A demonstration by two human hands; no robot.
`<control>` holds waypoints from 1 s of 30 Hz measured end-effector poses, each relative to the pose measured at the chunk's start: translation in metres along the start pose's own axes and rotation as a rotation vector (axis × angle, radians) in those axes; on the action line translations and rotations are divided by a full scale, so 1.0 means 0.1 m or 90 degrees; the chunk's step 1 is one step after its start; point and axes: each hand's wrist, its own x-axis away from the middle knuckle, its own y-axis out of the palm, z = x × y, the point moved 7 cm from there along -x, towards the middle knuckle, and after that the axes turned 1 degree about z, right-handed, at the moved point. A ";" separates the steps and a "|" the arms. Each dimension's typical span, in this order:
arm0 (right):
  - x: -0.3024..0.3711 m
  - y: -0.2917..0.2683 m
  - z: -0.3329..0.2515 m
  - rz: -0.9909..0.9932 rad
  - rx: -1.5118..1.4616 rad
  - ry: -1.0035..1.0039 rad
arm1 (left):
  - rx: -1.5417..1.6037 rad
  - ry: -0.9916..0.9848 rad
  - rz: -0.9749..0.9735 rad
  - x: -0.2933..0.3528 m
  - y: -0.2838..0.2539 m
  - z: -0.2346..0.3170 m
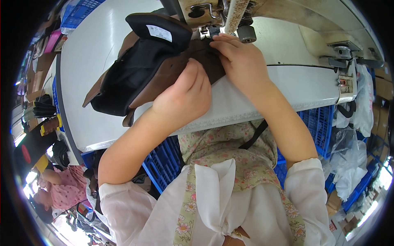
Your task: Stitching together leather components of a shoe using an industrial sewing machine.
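We have a brown leather-look sewn piece (164,67) with a black fabric lining (127,80) on the white worktable (88,45), its far right end tucked in under the head of the sewing machine (328,16). The body slants down to the left, and a stiff-looking black flap (141,22) with a white label (159,33) stands up at the far end.

Our left hand (182,96) is closed, the fingers curled in and seeming to pinch the brown outer near the middle of the piece. Our right hand (244,63) has its fingers bent, the fingertips on the dark edge just beside the machine's foot; we cannot tell whether they grip it or only press it flat.

We judge the piece light, the brown shell bendy yet firm enough to hold its folds, the lining softer and likelier to bunch. Nothing about it looks fragile, though the smooth tabletop probably lets it slide easily. The brown edge seems the best hold: one pinch mid-length to carry the loose bulk, a lighter touch near the foot, fingertips clear of the needle's path. The flap looks springy enough to push back.
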 end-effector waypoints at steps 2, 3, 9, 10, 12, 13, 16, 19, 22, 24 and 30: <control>-0.01 -0.01 0.01 -0.014 -0.013 0.016 | 0.002 -0.006 0.003 -0.01 0.02 0.00; -0.02 0.00 0.03 -0.030 -0.013 0.025 | 0.002 -0.007 0.002 -0.02 0.02 0.00; -0.08 -0.02 0.10 -0.056 -0.040 0.013 | 0.003 0.000 -0.008 -0.09 0.04 0.03; -0.09 -0.03 0.10 -0.050 -0.062 0.005 | 0.015 -0.008 -0.008 -0.10 0.06 0.04; -0.11 -0.03 0.11 -0.053 -0.066 0.005 | 0.027 -0.017 -0.010 -0.11 0.07 0.05; -0.11 -0.03 0.12 -0.056 -0.068 0.007 | 0.024 -0.016 -0.007 -0.11 0.06 0.05; -0.12 -0.03 0.13 -0.062 -0.063 -0.004 | 0.017 -0.017 0.000 -0.13 0.05 0.05; -0.15 -0.05 0.14 -0.062 -0.072 -0.020 | 0.014 -0.018 -0.001 -0.15 0.06 0.05; -0.16 -0.04 0.14 -0.063 -0.065 -0.041 | 0.023 -0.021 -0.007 -0.15 0.06 0.05; -0.16 -0.01 0.17 -0.119 -0.038 -0.005 | 0.030 -0.026 -0.009 -0.15 0.06 0.05; -0.16 0.05 0.25 -0.170 -0.011 0.037 | 0.013 -0.030 0.003 -0.15 0.10 0.02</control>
